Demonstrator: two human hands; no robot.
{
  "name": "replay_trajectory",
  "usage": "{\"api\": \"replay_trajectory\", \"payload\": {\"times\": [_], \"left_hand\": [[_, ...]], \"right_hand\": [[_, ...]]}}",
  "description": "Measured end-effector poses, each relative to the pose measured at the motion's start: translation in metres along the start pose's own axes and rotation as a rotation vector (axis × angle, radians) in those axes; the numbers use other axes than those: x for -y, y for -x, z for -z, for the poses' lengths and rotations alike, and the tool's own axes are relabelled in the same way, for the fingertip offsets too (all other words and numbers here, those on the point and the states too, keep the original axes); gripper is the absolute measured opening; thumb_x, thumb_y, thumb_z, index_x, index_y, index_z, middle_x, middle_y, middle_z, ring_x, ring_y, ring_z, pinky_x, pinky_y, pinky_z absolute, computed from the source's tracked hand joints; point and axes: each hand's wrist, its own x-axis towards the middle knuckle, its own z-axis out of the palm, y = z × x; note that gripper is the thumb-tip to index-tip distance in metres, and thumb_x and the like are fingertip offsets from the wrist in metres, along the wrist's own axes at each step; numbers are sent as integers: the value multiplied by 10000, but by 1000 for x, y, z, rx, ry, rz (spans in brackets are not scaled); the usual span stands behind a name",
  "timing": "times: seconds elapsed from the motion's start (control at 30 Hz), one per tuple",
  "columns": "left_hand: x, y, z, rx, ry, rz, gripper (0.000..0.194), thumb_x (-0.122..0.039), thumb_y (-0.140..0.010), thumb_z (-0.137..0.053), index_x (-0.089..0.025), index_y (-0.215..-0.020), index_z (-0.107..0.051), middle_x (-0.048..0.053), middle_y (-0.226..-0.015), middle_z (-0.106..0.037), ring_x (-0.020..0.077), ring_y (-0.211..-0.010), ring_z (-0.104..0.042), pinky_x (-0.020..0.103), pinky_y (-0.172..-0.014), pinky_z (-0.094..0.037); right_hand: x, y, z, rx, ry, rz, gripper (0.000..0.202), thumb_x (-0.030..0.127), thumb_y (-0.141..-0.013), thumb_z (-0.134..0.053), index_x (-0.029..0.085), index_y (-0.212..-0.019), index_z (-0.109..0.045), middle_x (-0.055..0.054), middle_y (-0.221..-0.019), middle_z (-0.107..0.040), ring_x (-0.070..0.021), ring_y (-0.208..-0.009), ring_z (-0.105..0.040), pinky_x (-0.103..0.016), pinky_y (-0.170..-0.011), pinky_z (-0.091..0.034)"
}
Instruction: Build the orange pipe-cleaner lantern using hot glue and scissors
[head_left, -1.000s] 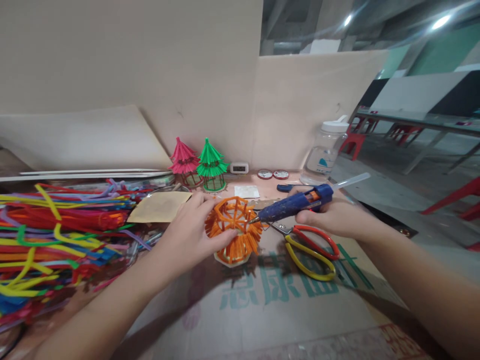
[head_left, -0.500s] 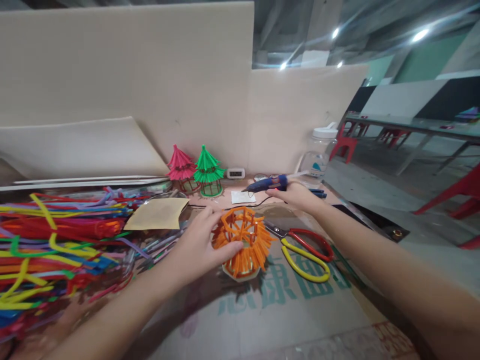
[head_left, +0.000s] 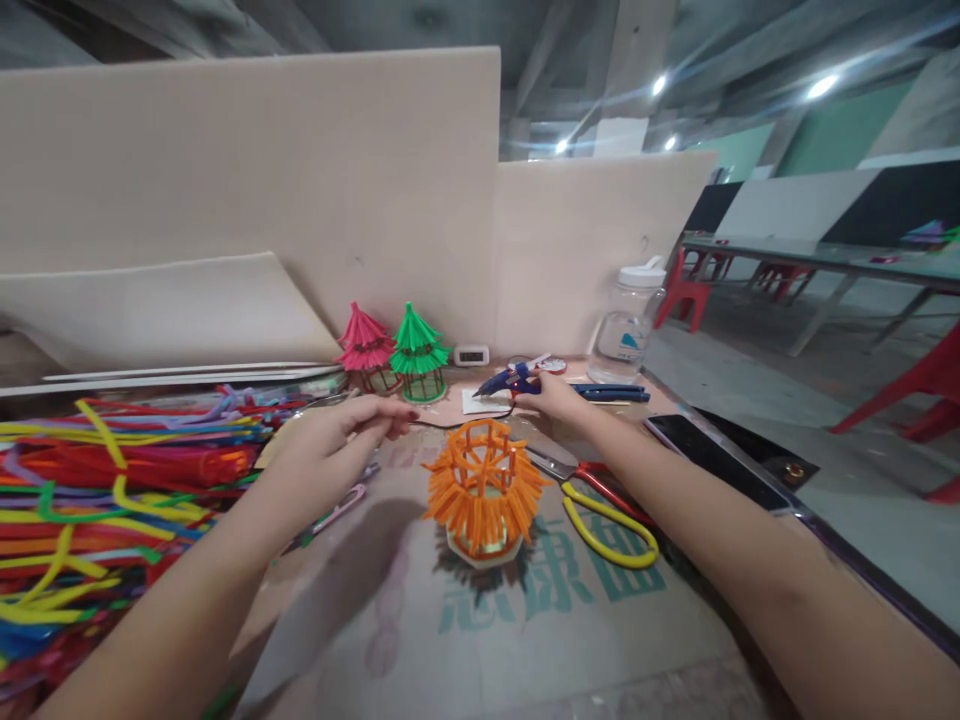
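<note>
The left hand (head_left: 330, 455) hangs loosely open, fingers slightly bent, thumb just below them. The right hand (head_left: 555, 397) has its fingers closed around the glue gun (head_left: 504, 382), nozzle over a white card (head_left: 484, 403). Nearer, between the 2 arms, an orange hut (head_left: 486, 495) stands on cardboard (head_left: 420, 640), scissors (head_left: 611, 530) right of it. Far left stand 1 pink hut (head_left: 365, 340) and 1 green hut (head_left: 418, 345).

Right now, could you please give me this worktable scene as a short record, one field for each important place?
Centre: orange pipe-cleaner pavilion model, upright on cardboard
Left grip: open, seemingly empty, left of this model
Right grip: holding blue glue gun, nozzle by a white pad
Right of model: scissors, red and yellow handles
Behind: pink pavilion, green pavilion, digital clock, water bottle
Far left: heaped pipe cleaners, many colours
</note>
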Motion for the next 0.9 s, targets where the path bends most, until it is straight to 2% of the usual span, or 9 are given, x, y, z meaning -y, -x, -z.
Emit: {"api": "replay_trajectory", "payload": {"times": [0.07,0.17,0.23,0.33,0.37,0.47,0.6,0.77,0.9], "left_hand": [[-7,4,-1,-40,76,-26,315,-464,-969,-475,-246,-1072,-677,52,-922,-755,246,-867,-724,389,-779,-583],[-27,12,-3,-65,189,-56,258,-394,-958,-518,-237,-1155,-577,44,-902,-758,233,-874,-739,374,-776,-601],[-44,16,-4,-52,218,-48,317,-374,-949,-545,-237,-1233,-511,41,-891,-774,233,-853,-757,360,-741,-611],[-68,16,-6,-41,190,-62,345,-369,-935,-586,-238,-1248,-526,29,-870,-788,233,-830,-767,345,-732,-604],[-74,15,-8,-45,176,-78,337,-366,-934,-594,-243,-1244,-543,21,-866,-790,227,-821,-768,337,-738,-600],[-86,11,-14,-84,98,-176,343,-334,-934,-608,-261,-1265,-558,-3,-886,-797,198,-793,-766,300,-731,-591],[-90,10,-23,-133,-62,-333,387,-217,-931,-611,-264,-1307,-535,-22,-961,-805,176,-851,-767,260,-717,-576],[-86,16,-31,-250,-188,-459,390,-145,-921,-637,-210,-1297,-552,-1,-998,-799,158,-907,-756,236,-751,-574],[-83,17,-31,-306,-257,-531,191,-150,-907,-670,-191,-1093,-660,17,-975,-785,154,-874,-733,268,-808,-549]], "right_hand": [[-3,13,17,-55,83,22,364,342,-945,-637,160,-1257,-595,-106,-1260,-624,-244,-1082,-636,-461,-917,-541],[2,33,49,-167,170,79,364,262,-869,-707,106,-1193,-648,-183,-1203,-676,-294,-1136,-617,-447,-1012,-453],[18,49,68,-231,181,126,270,291,-915,-626,127,-1121,-687,-154,-1131,-718,-281,-1062,-654,-430,-956,-474],[61,79,85,-301,145,238,192,316,-923,-602,187,-1002,-719,-72,-988,-760,-224,-917,-692,-341,-827,-509],[78,91,86,-328,105,342,165,306,-915,-617,194,-967,-727,-59,-938,-764,-214,-872,-696,-320,-784,-512],[121,124,79,-247,19,621,114,274,-928,-631,215,-959,-723,-21,-908,-766,-173,-814,-693,-275,-735,-509],[143,146,61,-220,92,926,149,199,-954,-604,144,-1046,-708,-73,-969,-749,-196,-891,-661,-313,-785,-504],[137,145,51,-315,162,1015,191,154,-976,-548,103,-908,-719,-98,-874,-732,-210,-818,-630,-345,-736,-482],[131,144,50,-339,75,1021,108,152,-945,-619,109,-896,-705,-67,-833,-722,-176,-796,-614,-322,-756,-471]]}}
